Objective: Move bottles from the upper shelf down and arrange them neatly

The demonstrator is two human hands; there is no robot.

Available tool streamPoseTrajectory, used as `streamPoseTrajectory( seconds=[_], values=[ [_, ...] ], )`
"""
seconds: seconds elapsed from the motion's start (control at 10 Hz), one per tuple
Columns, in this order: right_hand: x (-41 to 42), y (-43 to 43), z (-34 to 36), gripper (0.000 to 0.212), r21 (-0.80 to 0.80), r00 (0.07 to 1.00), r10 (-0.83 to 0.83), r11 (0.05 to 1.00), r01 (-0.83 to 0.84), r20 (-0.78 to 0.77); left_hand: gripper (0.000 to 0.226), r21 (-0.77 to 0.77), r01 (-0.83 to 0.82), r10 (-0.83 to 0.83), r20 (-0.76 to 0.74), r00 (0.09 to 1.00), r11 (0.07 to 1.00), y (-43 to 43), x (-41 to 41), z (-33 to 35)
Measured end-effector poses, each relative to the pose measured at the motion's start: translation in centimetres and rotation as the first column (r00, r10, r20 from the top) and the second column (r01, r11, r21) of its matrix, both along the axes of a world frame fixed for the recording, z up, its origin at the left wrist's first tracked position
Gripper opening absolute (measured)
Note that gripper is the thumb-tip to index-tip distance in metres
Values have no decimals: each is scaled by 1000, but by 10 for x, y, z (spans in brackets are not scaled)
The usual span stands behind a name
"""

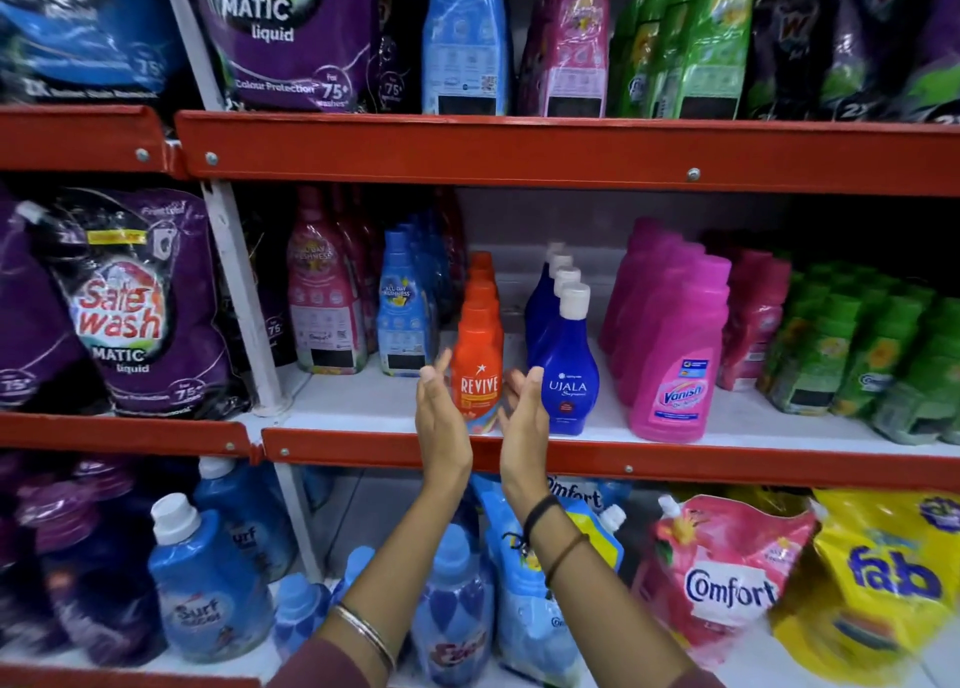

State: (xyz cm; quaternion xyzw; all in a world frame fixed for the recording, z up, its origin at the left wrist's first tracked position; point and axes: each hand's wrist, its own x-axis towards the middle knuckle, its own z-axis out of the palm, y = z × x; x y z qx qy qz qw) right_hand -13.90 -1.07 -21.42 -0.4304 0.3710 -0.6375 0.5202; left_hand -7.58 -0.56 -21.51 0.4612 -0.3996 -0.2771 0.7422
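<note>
On the middle shelf (363, 407) an orange Revive bottle (475, 355) stands at the front of a row of orange bottles. My left hand (440, 412) is just left of it and my right hand (524, 417) just right of it, both with fingers apart and palms facing the bottle, holding nothing. A row of blue Ujala bottles (569, 370) with white caps stands right beside my right hand. On the upper shelf stand a blue bottle (464, 38), pink bottles (576, 43) and green bottles (696, 48).
Pink Vanish bottles (675, 355) and green bottles (852, 355) fill the right of the middle shelf; pink and blue bottles (405, 308) and purple Safewash pouches (130, 313) fill the left. The bottom shelf holds Surf bottles (208, 594), Comfort pouches (727, 578) and a yellow Fab bag (883, 578).
</note>
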Motion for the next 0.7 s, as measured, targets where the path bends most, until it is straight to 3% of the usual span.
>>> streamPoseTrajectory(
  seconds=[0.2,0.3,0.4,0.5,0.6,0.7],
  values=[
    [-1,-5,4,77,11,999,-41,999,41,25,64,15,76,-75,-41,996,997,-2,7,1],
    [0,-5,6,71,20,998,-26,999,25,58,67,29,97,-95,-49,994,995,-4,10,0],
    [2,-3,6,83,28,998,-42,999,41,45,72,26,104,-103,-40,994,994,-7,12,-3],
    [2,0,10,70,22,999,-25,999,25,32,68,24,92,-91,-36,995,996,-4,10,-3],
    [-7,4,7,51,-14,996,-81,997,81,48,47,-72,-25,28,51,998,997,2,4,1],
    [-31,28,-9,32,-95,982,-188,978,186,-3,44,-269,-96,168,257,952,958,10,1,23]
  ],
)
